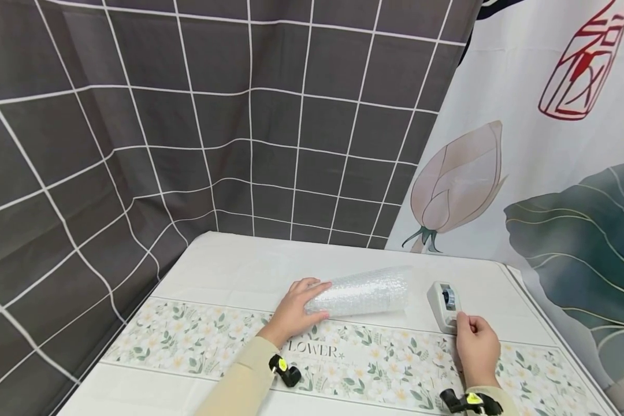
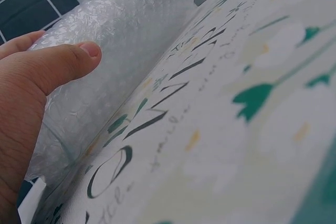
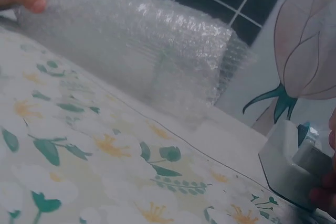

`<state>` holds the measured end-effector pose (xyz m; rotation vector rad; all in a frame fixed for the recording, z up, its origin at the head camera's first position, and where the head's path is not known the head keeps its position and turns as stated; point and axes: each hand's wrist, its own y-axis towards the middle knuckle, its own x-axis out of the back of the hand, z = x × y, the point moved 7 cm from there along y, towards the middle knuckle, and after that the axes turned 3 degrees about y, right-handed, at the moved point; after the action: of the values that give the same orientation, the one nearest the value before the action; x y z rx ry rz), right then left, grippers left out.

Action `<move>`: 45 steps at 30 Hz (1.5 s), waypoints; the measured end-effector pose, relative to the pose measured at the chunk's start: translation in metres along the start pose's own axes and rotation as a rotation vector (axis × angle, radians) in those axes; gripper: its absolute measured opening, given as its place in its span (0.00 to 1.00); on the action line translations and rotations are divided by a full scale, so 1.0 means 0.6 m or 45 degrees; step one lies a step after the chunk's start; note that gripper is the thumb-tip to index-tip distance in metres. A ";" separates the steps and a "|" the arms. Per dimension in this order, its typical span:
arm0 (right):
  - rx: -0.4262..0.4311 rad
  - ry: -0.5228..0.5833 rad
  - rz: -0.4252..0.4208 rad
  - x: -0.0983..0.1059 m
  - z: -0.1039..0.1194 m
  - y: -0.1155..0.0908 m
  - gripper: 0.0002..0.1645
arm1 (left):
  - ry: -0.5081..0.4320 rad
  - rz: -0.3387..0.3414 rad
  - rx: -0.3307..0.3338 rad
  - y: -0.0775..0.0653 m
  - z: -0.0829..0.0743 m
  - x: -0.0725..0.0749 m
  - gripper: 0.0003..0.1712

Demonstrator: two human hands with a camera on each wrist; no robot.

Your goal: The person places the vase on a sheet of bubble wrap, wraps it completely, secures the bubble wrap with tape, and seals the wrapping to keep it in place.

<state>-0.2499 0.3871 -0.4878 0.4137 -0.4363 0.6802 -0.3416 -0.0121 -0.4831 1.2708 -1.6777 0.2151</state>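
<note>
A roll of clear bubble wrap (image 1: 364,292) lies on its side on the table, also close up as bubble wrap (image 2: 115,51) and bubble wrap (image 3: 142,51). My left hand (image 1: 297,312) grips the roll's left end, thumb (image 2: 58,66) in front and fingers over the top. To the right sits a small grey-white tape dispenser (image 1: 444,305) with a dark roll in it, seen again as the dispenser (image 3: 286,163). My right hand (image 1: 475,344) pinches the dispenser's near end with thumb and fingertips.
The table carries a white cloth (image 1: 249,266) with a floral band (image 1: 187,341) printed with "FLOWER". A dark grid-patterned curtain (image 1: 187,115) hangs behind and left. A white curtain with a lotus bud (image 1: 457,185) hangs at the right.
</note>
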 end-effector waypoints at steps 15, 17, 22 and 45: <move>-0.269 0.462 0.047 0.005 -0.026 -0.025 0.18 | -0.017 0.001 -0.001 0.001 0.004 -0.003 0.40; -0.271 0.490 0.048 0.005 -0.027 -0.025 0.19 | -0.018 -0.001 0.000 0.001 0.004 -0.003 0.40; -0.281 0.520 0.054 0.004 -0.032 -0.024 0.22 | -0.007 -0.001 0.013 0.001 0.006 -0.004 0.40; -0.376 0.154 0.344 -0.012 -0.038 -0.011 0.21 | -0.016 0.000 0.018 0.000 0.003 -0.003 0.40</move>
<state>-0.2450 0.3898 -0.5119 0.0327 -0.4737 0.8824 -0.3430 -0.0122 -0.4854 1.2850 -1.6895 0.2203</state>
